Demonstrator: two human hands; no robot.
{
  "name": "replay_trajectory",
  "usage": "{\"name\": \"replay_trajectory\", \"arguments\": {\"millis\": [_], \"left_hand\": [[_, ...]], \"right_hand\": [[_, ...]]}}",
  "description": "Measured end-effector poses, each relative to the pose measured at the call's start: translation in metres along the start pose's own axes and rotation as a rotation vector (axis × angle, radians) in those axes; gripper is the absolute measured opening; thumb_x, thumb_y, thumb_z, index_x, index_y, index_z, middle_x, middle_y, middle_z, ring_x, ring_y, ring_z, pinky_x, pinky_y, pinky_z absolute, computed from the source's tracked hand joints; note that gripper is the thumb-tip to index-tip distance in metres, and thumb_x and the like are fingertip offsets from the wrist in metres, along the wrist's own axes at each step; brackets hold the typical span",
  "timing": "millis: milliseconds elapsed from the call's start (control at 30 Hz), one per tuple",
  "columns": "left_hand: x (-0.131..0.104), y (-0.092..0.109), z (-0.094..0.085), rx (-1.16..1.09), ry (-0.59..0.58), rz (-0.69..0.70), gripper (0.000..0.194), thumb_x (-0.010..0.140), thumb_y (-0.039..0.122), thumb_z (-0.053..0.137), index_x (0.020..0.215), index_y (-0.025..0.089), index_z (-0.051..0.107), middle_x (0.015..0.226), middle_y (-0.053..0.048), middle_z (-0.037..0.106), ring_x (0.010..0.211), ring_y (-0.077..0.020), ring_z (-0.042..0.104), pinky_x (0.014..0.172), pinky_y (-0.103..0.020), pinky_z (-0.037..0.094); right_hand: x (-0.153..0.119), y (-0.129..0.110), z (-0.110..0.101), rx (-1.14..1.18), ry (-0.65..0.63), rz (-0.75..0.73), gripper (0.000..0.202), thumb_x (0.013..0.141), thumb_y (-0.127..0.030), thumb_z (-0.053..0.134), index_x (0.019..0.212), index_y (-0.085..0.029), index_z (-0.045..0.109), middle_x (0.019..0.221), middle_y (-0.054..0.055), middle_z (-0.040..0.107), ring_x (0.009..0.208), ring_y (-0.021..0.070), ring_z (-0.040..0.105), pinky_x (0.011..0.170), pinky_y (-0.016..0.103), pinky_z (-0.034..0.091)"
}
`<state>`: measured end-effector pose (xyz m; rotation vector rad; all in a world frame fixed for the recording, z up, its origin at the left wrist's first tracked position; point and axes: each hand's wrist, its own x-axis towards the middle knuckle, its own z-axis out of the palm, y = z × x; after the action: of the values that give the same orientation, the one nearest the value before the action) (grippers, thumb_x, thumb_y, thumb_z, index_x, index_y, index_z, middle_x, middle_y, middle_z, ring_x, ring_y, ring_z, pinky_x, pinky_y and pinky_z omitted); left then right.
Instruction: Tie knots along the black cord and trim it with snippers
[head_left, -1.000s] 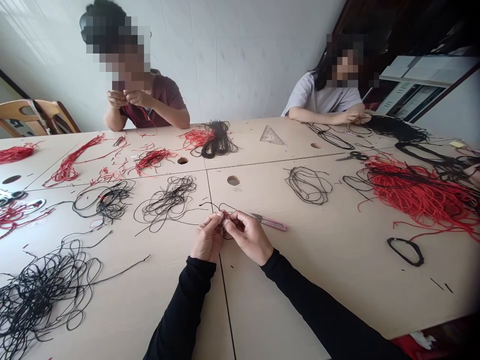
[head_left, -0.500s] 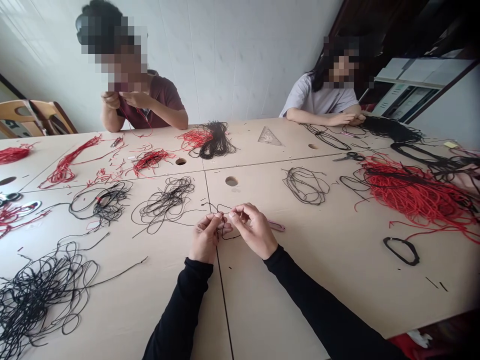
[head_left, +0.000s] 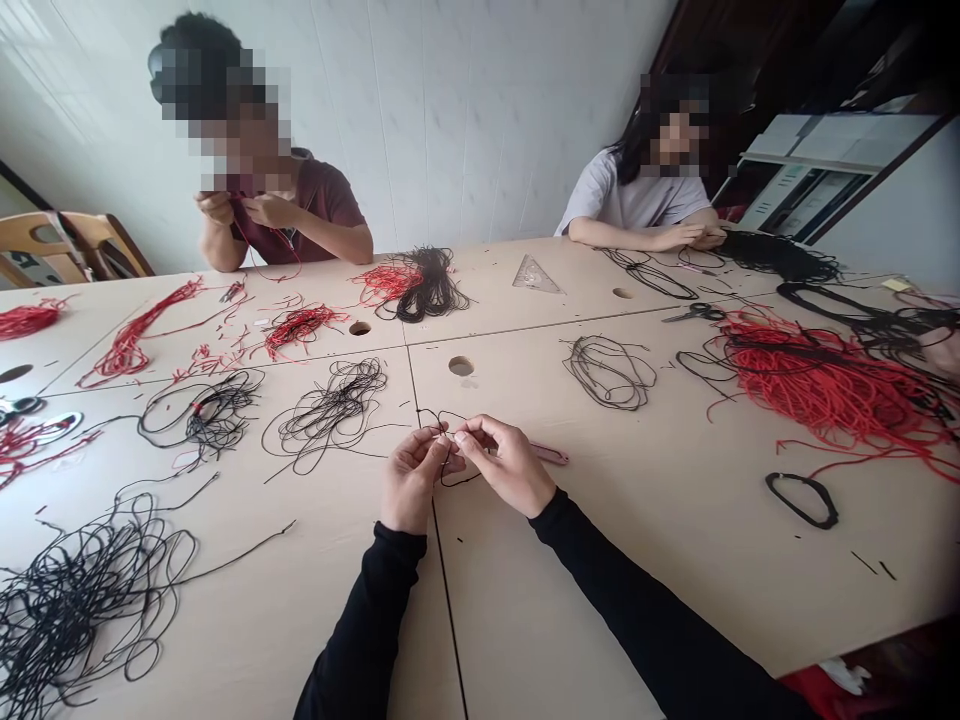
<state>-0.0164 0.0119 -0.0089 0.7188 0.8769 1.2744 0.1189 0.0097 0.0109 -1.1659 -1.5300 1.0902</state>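
Observation:
Between my hands, just above the table's middle seam, is a thin black cord [head_left: 459, 483] bent into loops. My left hand [head_left: 414, 475] pinches it between thumb and forefinger, the other fingers curled behind. Close by, almost touching those fingertips, my right hand [head_left: 506, 462] is closed in a pinch on the cord too. The exact spot where the cord crosses is hidden by the fingertips. Partly behind my right hand lies a pink-handled tool [head_left: 551, 454] whose kind I cannot make out. A loose bundle of black cord [head_left: 337, 405] rests to the left of my hands.
A coil of black cord [head_left: 609, 372] lies ahead right, a red cord heap [head_left: 817, 385] farther right near scissors [head_left: 696, 312]. A black tangle [head_left: 75, 590] covers the near left. A set square [head_left: 536, 275] lies at the back. Two people sit opposite; another person's hand [head_left: 941, 350] shows at right.
My two hands have drawn slightly closer together at the fingertips, still pinching the cord. The whole view has shifted a little; the things on the table stay in place.

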Motion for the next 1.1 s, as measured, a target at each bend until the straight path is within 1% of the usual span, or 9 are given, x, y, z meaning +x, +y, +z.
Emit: {"name": "replay_trajectory", "arguments": {"millis": [100,233,467,633,733,833,933,1033,1100], "left_hand": [[-0.0003,0.0009,0.0003,0.015,-0.013,-0.002,0.038,0.064,0.031,0.078,0.094,0.012,0.063,0.071,-0.003,0.067,0.058,-0.0121,0.063,0.066,-0.029,0.053],[-0.0023,0.0029,0.0028,0.035,-0.034,-0.007,0.043,0.064,0.03,0.078,0.1,0.013,0.062,0.067,-0.001,0.067,0.056,-0.013,0.063,0.067,-0.032,0.053],[-0.0036,0.0016,0.0055,0.082,-0.058,-0.016,0.038,0.065,0.031,0.078,0.096,0.012,0.067,0.073,-0.005,0.069,0.056,-0.0127,0.062,0.062,-0.028,0.052],[-0.0042,0.001,0.0066,0.127,-0.081,0.007,0.04,0.067,0.032,0.076,0.102,0.013,0.066,0.063,-0.002,0.065,0.055,-0.0124,0.06,0.059,-0.026,0.05],[-0.0057,0.0028,0.0077,0.134,-0.091,-0.002,0.041,0.067,0.031,0.076,0.102,0.013,0.066,0.069,-0.004,0.067,0.058,-0.0136,0.062,0.062,-0.029,0.052],[-0.007,0.0048,0.0088,0.124,-0.066,-0.007,0.035,0.067,0.035,0.075,0.094,0.013,0.068,0.079,-0.007,0.069,0.064,-0.0158,0.064,0.065,-0.032,0.055],[-0.0067,0.0046,0.0087,0.133,-0.022,0.0,0.03,0.068,0.039,0.074,0.081,0.012,0.068,0.077,-0.007,0.067,0.063,-0.0152,0.063,0.063,-0.032,0.056],[-0.0047,0.0027,0.0073,0.143,0.029,0.006,0.029,0.065,0.039,0.076,0.074,0.012,0.067,0.075,-0.006,0.066,0.062,-0.0141,0.062,0.06,-0.031,0.057],[-0.0034,0.0016,0.0062,0.134,0.057,0.01,0.029,0.063,0.038,0.077,0.072,0.012,0.067,0.079,-0.006,0.067,0.063,-0.0139,0.062,0.059,-0.03,0.057]], "right_hand": [[0.0004,0.0003,-0.0002,0.015,-0.003,0.021,0.023,0.086,-0.039,0.051,0.09,-0.018,0.059,0.075,0.002,0.065,0.068,0.0156,0.063,0.065,0.029,0.053],[0.001,0.0009,-0.0002,0.042,-0.017,0.032,0.024,0.086,-0.04,0.051,0.087,-0.017,0.06,0.07,0.0,0.062,0.064,0.0143,0.06,0.061,0.027,0.053],[0.0017,-0.0016,0.0002,0.114,-0.042,0.071,0.029,0.084,-0.044,0.053,0.079,-0.017,0.059,0.061,-0.002,0.048,0.055,0.0111,0.047,0.053,0.025,0.049],[0.002,-0.0035,0.0002,0.115,-0.012,0.104,0.03,0.081,-0.046,0.057,0.073,-0.017,0.058,0.056,-0.005,0.038,0.051,0.0097,0.04,0.05,0.024,0.044],[0.0025,-0.0038,-0.0007,0.133,-0.003,0.128,0.031,0.08,-0.046,0.057,0.072,-0.017,0.058,0.057,-0.004,0.042,0.052,0.0103,0.041,0.051,0.025,0.043],[0.003,-0.0026,-0.0011,0.124,-0.005,0.135,0.03,0.081,-0.045,0.056,0.076,-0.015,0.06,0.063,-0.001,0.049,0.057,0.0117,0.046,0.052,0.025,0.044],[0.0029,-0.0006,0.0001,0.126,-0.014,0.13,0.031,0.081,-0.044,0.057,0.079,-0.014,0.061,0.069,0.001,0.054,0.062,0.0133,0.05,0.056,0.026,0.046],[0.0026,0.0011,0.0021,0.154,-0.022,0.118,0.031,0.081,-0.045,0.056,0.08,-0.014,0.062,0.07,0.001,0.055,0.065,0.014,0.052,0.058,0.026,0.048],[0.0029,0.0018,0.0028,0.165,-0.021,0.117,0.032,0.081,-0.046,0.056,0.08,-0.015,0.061,0.069,0.001,0.055,0.064,0.0138,0.051,0.058,0.026,0.047]]}}
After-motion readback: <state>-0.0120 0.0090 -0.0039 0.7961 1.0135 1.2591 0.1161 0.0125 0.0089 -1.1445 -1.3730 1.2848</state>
